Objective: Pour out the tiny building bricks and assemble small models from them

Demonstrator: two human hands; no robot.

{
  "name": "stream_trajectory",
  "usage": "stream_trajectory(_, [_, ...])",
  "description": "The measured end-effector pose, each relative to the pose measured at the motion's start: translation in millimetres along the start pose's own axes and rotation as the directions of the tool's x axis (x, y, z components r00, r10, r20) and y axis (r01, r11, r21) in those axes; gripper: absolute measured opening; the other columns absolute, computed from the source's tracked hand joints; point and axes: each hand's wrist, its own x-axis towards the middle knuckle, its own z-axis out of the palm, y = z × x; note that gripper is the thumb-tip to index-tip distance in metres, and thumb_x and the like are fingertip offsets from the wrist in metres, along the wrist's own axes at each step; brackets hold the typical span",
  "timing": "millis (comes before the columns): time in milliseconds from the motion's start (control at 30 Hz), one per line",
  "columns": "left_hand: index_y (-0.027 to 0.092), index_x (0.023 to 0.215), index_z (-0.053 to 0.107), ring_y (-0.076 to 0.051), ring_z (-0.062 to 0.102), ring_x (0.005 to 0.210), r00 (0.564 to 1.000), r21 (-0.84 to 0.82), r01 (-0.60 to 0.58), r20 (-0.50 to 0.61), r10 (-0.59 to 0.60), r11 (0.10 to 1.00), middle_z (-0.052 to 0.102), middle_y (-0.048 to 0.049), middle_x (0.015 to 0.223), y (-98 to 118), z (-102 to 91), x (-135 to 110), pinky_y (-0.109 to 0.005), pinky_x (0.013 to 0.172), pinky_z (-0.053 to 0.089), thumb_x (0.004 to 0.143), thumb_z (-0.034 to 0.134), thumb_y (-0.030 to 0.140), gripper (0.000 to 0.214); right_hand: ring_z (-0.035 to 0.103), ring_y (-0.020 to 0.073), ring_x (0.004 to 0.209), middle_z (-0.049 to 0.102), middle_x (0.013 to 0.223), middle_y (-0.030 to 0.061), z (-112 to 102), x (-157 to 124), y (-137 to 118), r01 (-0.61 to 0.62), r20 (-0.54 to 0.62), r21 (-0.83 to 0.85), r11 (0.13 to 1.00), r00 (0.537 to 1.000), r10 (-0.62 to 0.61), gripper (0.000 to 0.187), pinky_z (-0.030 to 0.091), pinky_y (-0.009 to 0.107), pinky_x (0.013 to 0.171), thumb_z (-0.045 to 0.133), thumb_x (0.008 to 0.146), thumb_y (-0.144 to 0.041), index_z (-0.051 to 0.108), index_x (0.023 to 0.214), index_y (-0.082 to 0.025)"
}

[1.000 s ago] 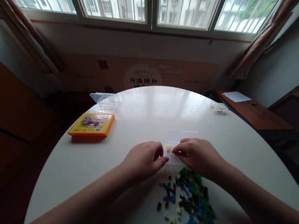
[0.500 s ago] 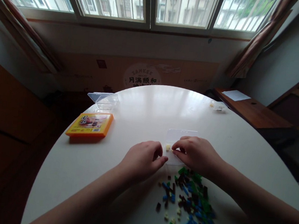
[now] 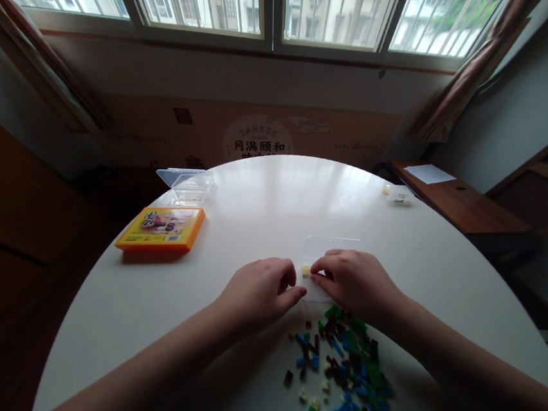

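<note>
A clear flat plastic plate (image 3: 311, 292) lies on the white table, with a small cluster of pale-yellow toy bricks (image 3: 305, 270) at its left side. My right hand (image 3: 352, 274) reaches over the plate, thumb and index finger pinched against a small pale-yellow brick beside the cluster; its fingers mostly hide that piece. To the left of the plate rests my left hand (image 3: 263, 288), fingers curled and thumb apart from them, with nothing seen in it. A loose pile of small blue, green, brown and yellow bricks (image 3: 349, 361) spreads below both hands.
An orange-and-yellow box (image 3: 162, 228) sits at the table's left, in front of an open clear plastic container (image 3: 188, 186). Near the far right edge lies a small clear packet (image 3: 398, 193). Beyond it stands a brown wooden desk (image 3: 477, 204) holding white paper (image 3: 429, 174).
My right hand has shifted slightly left, nearer the yellow cluster. My left hand stays nearly still. The whole view has also moved a little.
</note>
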Motion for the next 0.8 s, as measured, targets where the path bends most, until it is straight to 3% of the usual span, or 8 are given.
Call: stream_trajectory(800, [0.021, 0.079, 0.064, -0.018, 0.06, 0.07, 0.999, 0.015, -0.027, -0.031, 0.028, 1.0, 0.07, -0.002, 0.084, -1.0, 1.9, -0.7, -0.026, 0.057, 0.038, 0.085, 0.06, 0.04, 0.02, 0.064, 0.0155, 0.074, 0.073, 0.084, 0.0012, -0.5, 1.4, -7.0, -0.059, 0.0, 0.036, 0.998, 0.998, 0.059, 0.019, 0.038, 0.027, 0.062, 0.058, 0.088, -0.027, 0.076, 0.086, -0.025])
